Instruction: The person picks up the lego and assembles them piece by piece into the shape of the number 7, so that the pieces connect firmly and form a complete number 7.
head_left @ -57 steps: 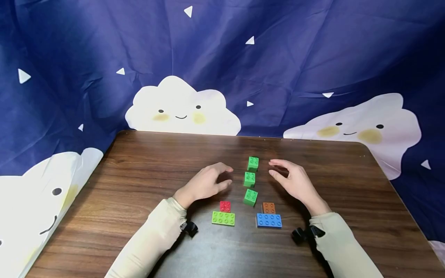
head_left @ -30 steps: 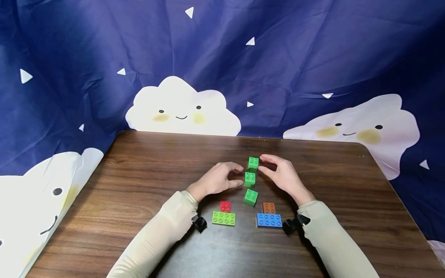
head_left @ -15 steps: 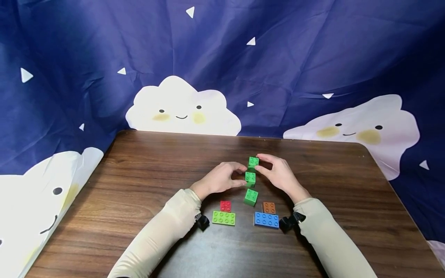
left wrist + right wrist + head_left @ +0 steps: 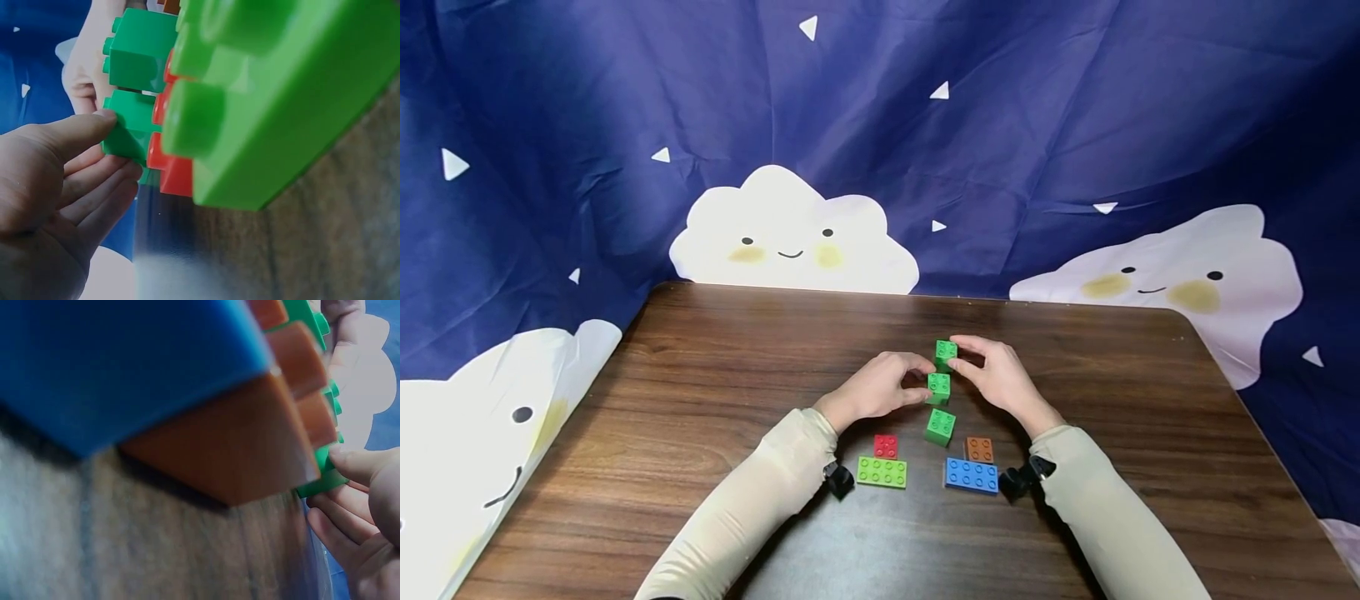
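Three green bricks stand in a rough column on the brown table. My left hand (image 4: 880, 385) pinches the middle green brick (image 4: 938, 387) from its left side, thumb toward me and fingers behind. On the far green brick (image 4: 945, 353), my right hand (image 4: 997, 372) has its thumb on the near side and its fingertips behind. The right wrist view shows that thumb (image 4: 359, 464) against the green brick (image 4: 322, 481). The near green brick (image 4: 940, 426) stands slightly turned, untouched by either hand.
A red brick (image 4: 885, 447) and a lime-green brick (image 4: 882, 472) lie by my left wrist. An orange-brown brick (image 4: 979, 449) and a blue brick (image 4: 972, 475) lie near the right wrist's black camera (image 4: 1015, 483). A cloud-patterned curtain (image 4: 970, 150) hangs behind the table (image 4: 737, 333).
Both hands have come inward from either side and taken hold of the middle and far green bricks. The blue brick has shifted a little to the left, beside the right wrist camera.
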A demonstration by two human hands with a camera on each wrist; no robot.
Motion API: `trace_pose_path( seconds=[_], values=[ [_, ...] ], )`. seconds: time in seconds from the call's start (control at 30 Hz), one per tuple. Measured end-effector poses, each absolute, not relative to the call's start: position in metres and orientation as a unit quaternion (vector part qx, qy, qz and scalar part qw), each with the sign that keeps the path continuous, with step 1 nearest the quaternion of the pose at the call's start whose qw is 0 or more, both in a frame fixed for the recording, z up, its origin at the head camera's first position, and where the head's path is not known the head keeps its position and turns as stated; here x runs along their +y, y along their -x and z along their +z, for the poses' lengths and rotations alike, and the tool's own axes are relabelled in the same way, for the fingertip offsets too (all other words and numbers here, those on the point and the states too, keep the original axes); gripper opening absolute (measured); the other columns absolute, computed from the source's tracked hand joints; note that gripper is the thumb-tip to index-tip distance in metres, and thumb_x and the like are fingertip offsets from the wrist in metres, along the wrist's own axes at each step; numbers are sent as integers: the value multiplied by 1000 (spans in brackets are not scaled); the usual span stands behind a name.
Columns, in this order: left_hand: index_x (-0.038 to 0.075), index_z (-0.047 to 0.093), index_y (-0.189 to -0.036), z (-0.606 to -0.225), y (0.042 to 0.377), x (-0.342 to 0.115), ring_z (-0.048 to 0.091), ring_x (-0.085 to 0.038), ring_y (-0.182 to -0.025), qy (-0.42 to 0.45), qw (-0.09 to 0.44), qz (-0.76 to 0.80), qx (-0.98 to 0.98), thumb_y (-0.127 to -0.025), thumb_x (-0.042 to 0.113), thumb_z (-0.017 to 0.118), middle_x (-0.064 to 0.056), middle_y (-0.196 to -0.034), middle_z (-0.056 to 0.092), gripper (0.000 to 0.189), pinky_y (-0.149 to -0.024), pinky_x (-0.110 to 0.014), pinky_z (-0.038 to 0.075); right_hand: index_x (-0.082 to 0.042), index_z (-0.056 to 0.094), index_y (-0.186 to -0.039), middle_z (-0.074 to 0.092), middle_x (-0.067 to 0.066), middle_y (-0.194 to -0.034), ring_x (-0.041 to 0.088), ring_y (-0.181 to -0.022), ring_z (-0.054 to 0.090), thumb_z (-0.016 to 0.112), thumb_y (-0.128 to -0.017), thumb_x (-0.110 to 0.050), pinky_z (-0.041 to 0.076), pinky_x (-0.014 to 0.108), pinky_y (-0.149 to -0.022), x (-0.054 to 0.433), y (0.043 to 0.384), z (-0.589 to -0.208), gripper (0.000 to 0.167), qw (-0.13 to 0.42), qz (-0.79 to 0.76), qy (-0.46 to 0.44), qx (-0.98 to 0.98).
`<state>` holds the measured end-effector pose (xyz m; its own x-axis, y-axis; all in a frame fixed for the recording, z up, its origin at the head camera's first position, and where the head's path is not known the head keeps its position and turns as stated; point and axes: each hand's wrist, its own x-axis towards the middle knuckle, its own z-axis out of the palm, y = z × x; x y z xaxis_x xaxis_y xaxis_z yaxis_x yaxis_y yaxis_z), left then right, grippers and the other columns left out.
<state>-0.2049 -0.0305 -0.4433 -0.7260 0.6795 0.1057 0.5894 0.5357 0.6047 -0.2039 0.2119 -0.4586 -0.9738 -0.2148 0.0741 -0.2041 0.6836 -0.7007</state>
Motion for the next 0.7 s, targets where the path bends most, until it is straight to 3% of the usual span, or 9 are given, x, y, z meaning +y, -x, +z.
trace_pose_path(
  seconds=[0.7],
  values=[
    [2, 73, -130, -452, 209, -32, 77, -20, -109, -336, 106, 368, 860, -100, 20, 80, -11, -121, 80, 36, -96, -27, 62, -3, 64, -147, 69, 23, -143, 42, -134, 66, 73, -104, -16, 53, 59, -113, 214, 200, -456, 46, -9, -388, 114, 914]
  ],
)
